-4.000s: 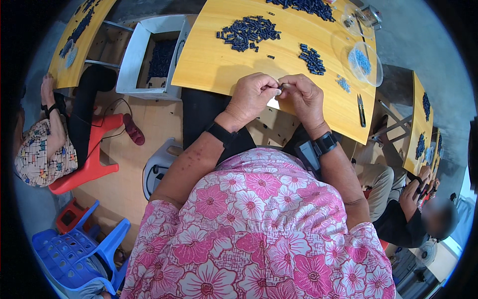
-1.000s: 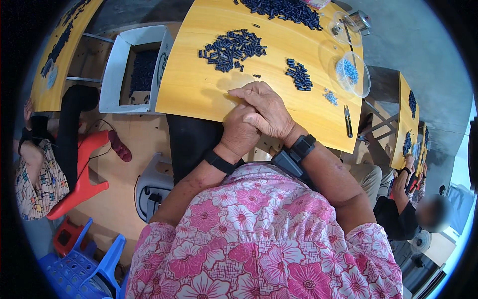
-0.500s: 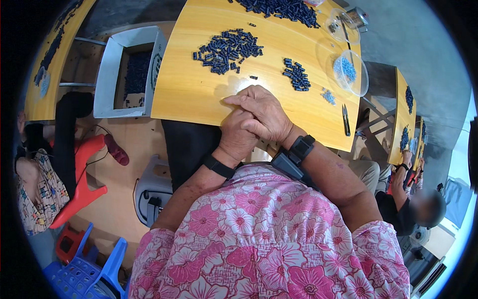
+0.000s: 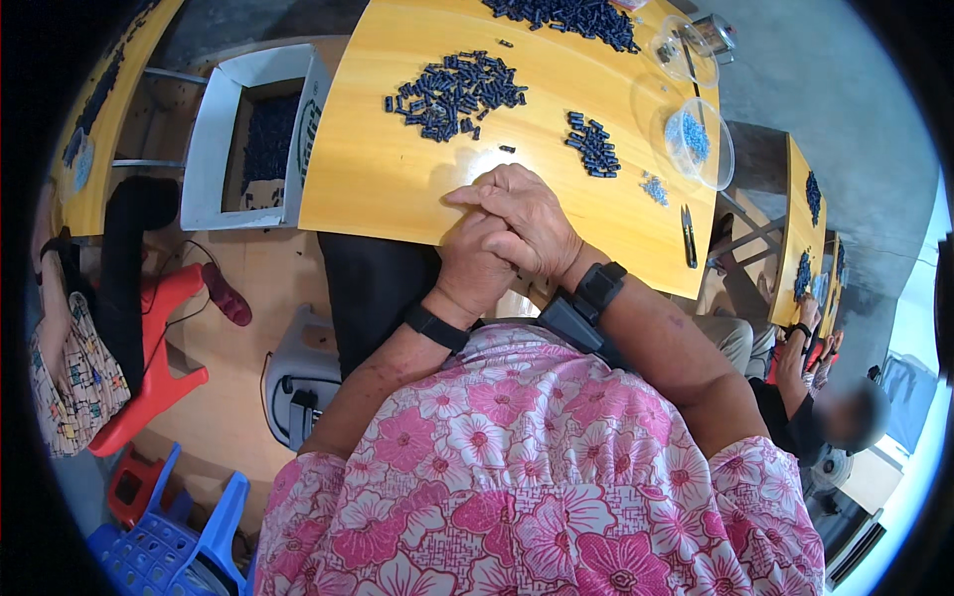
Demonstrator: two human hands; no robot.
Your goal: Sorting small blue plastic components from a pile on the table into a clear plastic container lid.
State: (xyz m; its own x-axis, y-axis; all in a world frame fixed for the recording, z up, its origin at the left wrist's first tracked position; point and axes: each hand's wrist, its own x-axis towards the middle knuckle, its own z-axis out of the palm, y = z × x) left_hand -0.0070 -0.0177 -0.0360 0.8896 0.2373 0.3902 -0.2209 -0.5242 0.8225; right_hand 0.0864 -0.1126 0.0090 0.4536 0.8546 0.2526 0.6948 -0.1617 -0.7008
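My left hand (image 4: 471,266) and my right hand (image 4: 532,221) are clasped together at the near edge of the yellow table (image 4: 368,184). The right lies partly over the left, and both are closed with no object showing in them. Some fingers are hidden where the hands overlap. Just beyond them lies one small dark cylindrical piece (image 4: 508,149). Farther off is a loose heap of such pieces (image 4: 457,94), with a smaller pile (image 4: 593,146) to the right. A few tiny pale-blue bits (image 4: 654,189) lie beside that pile, near black-handled thread snips (image 4: 689,236).
A clear tub of blue bits (image 4: 695,142) and another clear tub (image 4: 686,50) stand at the right edge. At the far edge is a larger dark heap (image 4: 566,20). A white box (image 4: 214,149) is left of the table. Co-workers sit on both sides.
My hands stay clasped in the same place. The view has shifted very slightly. At the left, a co-worker's arm has come further into sight, lowered toward their lap.
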